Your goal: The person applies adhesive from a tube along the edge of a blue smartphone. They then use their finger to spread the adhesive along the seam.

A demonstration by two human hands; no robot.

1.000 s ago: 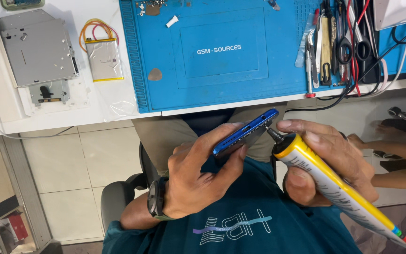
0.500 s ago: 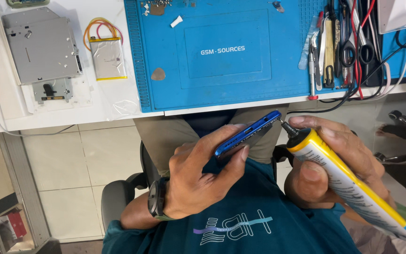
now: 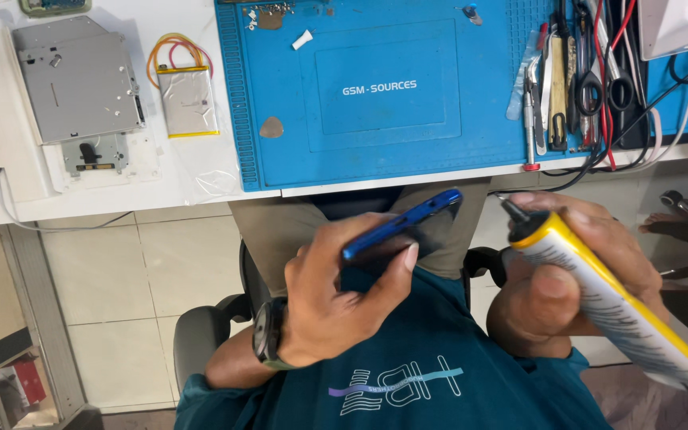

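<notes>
1. Over our lap, below the table edge, our left hand [image 3: 336,295] grasps a blue phone [image 3: 402,224], fingers wrapped under it and the thumb pressed along its near side, so the phone is tilted with its far end raised toward the table.
2. Just to the right, our right hand [image 3: 575,271] is clenched around a yellow glue tube [image 3: 607,306], thumb on top of the tube and fingers curled behind it.
3. The tube's dark nozzle [image 3: 514,210] points up and to the left and stands apart from the phone's raised end, with a clear gap between them.
4. On our left wrist we wear a dark watch [image 3: 267,332], and below both hands shows our teal shirt [image 3: 408,382].
5. Past the hands, a blue work mat [image 3: 376,87] lies on the white table [image 3: 121,187].
6. On the mat's near left part rests a small guitar-pick-shaped opener [image 3: 271,127], and at its right edge lie tweezers, scissors and other tools [image 3: 567,72] among red and black cables.
7. Left of the mat we see a silver battery pack [image 3: 189,101] with orange and pink wires, and further left a grey metal disc drive [image 3: 80,80].
</notes>
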